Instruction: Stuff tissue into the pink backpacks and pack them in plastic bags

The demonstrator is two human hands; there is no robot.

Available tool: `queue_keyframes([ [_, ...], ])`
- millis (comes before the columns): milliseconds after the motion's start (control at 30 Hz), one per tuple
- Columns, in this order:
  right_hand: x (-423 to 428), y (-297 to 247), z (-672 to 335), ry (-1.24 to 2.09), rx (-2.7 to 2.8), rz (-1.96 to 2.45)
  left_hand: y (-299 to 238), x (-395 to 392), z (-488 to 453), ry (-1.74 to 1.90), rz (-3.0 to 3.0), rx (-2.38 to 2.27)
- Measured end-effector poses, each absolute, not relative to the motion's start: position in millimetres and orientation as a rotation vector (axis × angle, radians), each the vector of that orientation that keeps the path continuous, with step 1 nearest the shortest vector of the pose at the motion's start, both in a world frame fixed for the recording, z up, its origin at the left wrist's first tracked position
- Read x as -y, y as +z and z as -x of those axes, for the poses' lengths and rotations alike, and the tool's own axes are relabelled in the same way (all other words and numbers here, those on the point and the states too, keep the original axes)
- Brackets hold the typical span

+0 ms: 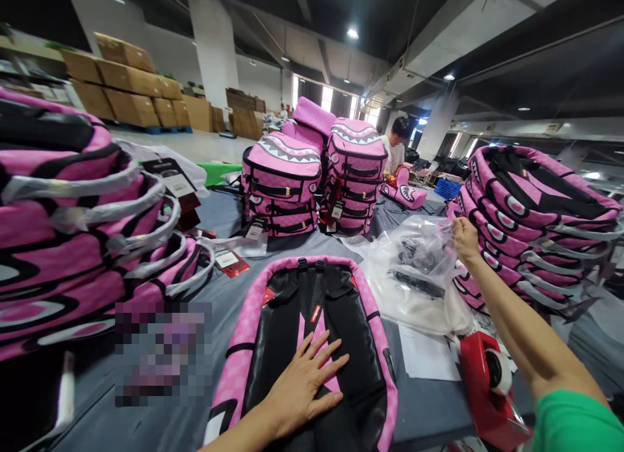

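A pink backpack with a black back panel lies on the grey-covered table before me, its straps side up. My left hand rests on that panel, fingers spread flat. Out to the right, my right hand is closed on the upper edge of a clear plastic bag. This bag belongs to a crumpled heap of clear plastic beside the backpack. Just past my right hand rises a stack of pink backpacks with grey-wrapped handles.
A red tape dispenser and white paper lie at the right front. Another backpack stack fills the left. Pink bags stand at the back. A person works beyond them. Cardboard boxes are piled far left.
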State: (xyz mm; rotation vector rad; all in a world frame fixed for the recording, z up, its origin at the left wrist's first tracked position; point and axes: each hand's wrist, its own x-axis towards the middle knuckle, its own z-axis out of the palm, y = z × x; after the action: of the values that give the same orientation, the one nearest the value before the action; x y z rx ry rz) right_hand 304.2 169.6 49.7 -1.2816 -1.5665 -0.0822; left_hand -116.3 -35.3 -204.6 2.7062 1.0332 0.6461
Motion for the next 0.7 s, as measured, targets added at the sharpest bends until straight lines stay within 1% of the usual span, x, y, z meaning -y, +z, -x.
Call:
queue_keyframes([
  [100, -150, 69, -276, -0.128, 1.610, 1.193, -205, 32, 114, 0.643, -2.615, -1.022],
  [167, -134, 74, -245, -0.136, 1.702, 1.136, -187, 29, 105, 0.751, -2.471, -1.089],
  [233, -116, 72, -204, -0.132, 1.907, 1.096, -151, 24, 89, 1.037, -2.286, -1.240],
  [333, -85, 57, -140, -0.113, 2.298, 1.074, -80, 10, 61, 1.643, -2.052, -1.514],
  [367, -74, 51, -122, -0.105, 2.392, 1.072, -59, 4, 55, 1.794, -2.012, -1.598],
  [400, -64, 44, -107, -0.106, 2.464, 1.071, -42, -3, 51, 1.850, -2.043, -1.648],
  [467, -46, 29, -92, -0.147, 2.555, 1.081, -25, -15, 54, 1.847, -2.108, -1.764],
  [533, -32, 12, -94, -0.253, 2.576, 1.173, -27, -23, 68, 1.717, -2.219, -1.844],
  [633, -20, -21, -122, -0.382, 2.411, 1.519, -52, -26, 99, 1.557, -2.397, -1.917],
  [700, -16, -48, -147, -0.332, 2.229, 1.751, -74, -22, 116, 1.579, -2.467, -1.955],
])
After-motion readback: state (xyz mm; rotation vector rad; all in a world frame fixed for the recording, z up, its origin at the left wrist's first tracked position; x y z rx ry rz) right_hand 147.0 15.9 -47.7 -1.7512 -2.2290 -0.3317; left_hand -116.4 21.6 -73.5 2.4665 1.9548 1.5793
